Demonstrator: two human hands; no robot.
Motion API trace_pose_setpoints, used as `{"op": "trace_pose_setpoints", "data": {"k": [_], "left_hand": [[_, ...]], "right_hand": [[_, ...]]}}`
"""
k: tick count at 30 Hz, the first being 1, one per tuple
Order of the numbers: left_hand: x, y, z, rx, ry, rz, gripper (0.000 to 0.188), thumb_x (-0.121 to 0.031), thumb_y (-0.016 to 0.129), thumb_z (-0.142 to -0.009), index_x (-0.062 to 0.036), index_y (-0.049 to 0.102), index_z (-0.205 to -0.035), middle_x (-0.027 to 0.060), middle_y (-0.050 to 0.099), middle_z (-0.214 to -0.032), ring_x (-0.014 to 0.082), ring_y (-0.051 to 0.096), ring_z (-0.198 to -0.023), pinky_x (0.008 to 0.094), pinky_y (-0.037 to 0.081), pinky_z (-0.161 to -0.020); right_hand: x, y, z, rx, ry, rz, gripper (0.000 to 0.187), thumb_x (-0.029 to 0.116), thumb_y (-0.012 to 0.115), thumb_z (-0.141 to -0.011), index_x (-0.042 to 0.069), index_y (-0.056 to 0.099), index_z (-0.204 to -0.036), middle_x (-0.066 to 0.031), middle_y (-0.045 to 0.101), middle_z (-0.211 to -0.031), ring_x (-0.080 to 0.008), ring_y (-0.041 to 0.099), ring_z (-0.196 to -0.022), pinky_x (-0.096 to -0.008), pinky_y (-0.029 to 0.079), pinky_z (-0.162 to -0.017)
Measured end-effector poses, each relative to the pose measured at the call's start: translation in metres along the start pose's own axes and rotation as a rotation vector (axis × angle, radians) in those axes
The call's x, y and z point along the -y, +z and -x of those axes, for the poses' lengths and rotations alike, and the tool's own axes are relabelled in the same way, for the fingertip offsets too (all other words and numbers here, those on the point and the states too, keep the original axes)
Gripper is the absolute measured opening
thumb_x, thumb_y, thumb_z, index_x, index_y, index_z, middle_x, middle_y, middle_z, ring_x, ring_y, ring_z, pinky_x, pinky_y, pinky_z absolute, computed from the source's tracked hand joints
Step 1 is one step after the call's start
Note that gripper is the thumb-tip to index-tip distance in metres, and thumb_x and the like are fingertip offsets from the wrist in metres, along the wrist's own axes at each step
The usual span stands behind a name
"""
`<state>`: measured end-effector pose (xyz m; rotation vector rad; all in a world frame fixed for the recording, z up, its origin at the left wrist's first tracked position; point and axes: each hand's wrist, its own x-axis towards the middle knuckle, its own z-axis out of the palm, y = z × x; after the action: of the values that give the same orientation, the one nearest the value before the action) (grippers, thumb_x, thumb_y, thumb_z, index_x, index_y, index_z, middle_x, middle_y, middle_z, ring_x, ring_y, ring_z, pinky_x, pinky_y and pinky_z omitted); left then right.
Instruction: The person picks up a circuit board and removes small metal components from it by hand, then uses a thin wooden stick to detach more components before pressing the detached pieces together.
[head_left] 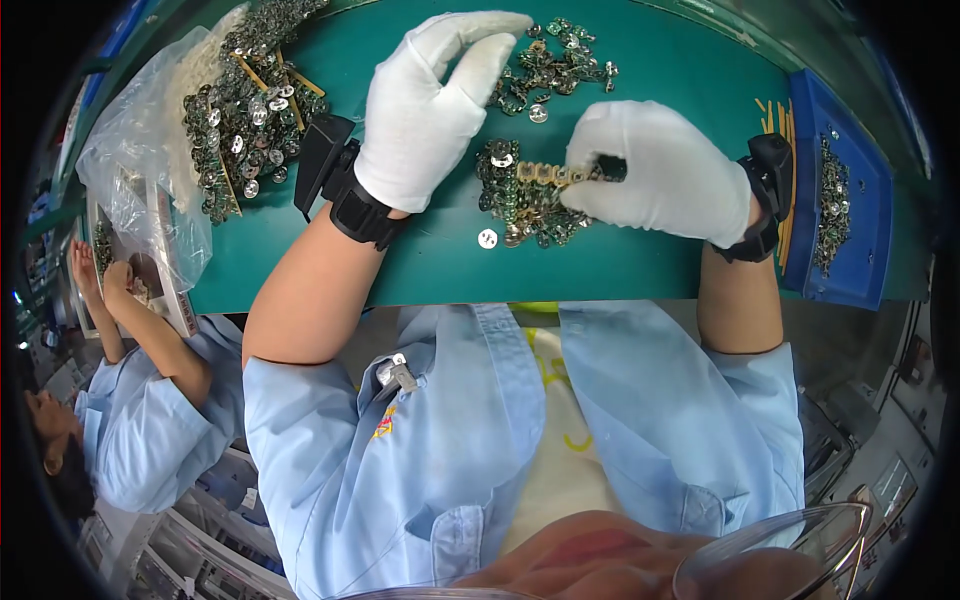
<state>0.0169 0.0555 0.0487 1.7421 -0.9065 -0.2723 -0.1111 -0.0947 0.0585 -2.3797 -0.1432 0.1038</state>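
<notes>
Head view: R hand (660,170), white glove, fingers pinched on a brass strip of small round parts (548,174) over a parts heap (520,205), centre of green bench (660,260). L hand (430,100) above, thumb & forefinger tips apart, empty, beside 2nd heap (555,60). Blue tray (860,250) far right.

— What are the gloved hands doing at the green tabletop (650,270)?
— The right hand (660,170) pinches a short strip of small round metal parts (545,175) above a loose pile (520,205); the left hand (430,105) hovers, fingertips together, by another heap (555,60).
— And around them?
— A blue tray (845,270) at right, a plastic bag (140,150) at left, a co-worker (140,420) beyond.
</notes>
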Motion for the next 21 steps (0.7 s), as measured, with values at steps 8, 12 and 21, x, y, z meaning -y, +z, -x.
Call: {"op": "trace_pose_setpoints", "data": {"k": [8,12,21], "left_hand": [[0.021,-0.006,0.004,0.372,0.038,0.557,0.023,-0.016,0.058,-0.087,0.0018,0.062,-0.101,0.0083,0.064,-0.092,0.0144,0.059,-0.085,0.026,0.046,-0.078],[0.018,-0.003,0.003,0.369,-0.031,0.285,0.022,-0.018,0.06,-0.085,0.0002,0.064,-0.098,0.0068,0.065,-0.092,0.0123,0.059,-0.083,0.0238,0.045,-0.077],[0.009,-0.007,0.003,0.091,0.0,0.215,0.019,-0.015,0.063,-0.082,-0.0011,0.066,-0.095,0.0052,0.065,-0.091,0.0113,0.06,-0.081,0.0221,0.046,-0.074]], "right_hand": [[0.014,-0.012,-0.006,-0.115,0.29,-0.319,0.015,0.013,0.067,-0.079,0.002,0.06,-0.084,0.0028,0.054,-0.068,-0.0035,0.049,-0.063,-0.019,0.039,-0.054],[0.009,-0.004,-0.009,-0.286,0.249,-0.352,0.02,0.019,0.069,-0.078,0.002,0.062,-0.087,-0.0008,0.058,-0.073,-0.0075,0.053,-0.066,-0.0218,0.042,-0.058],[0.009,-0.002,-0.02,-0.815,0.077,-0.52,0.021,0.014,0.063,-0.084,0.0,0.061,-0.099,-0.0028,0.06,-0.092,-0.0059,0.052,-0.084,-0.0188,0.041,-0.074]]}}
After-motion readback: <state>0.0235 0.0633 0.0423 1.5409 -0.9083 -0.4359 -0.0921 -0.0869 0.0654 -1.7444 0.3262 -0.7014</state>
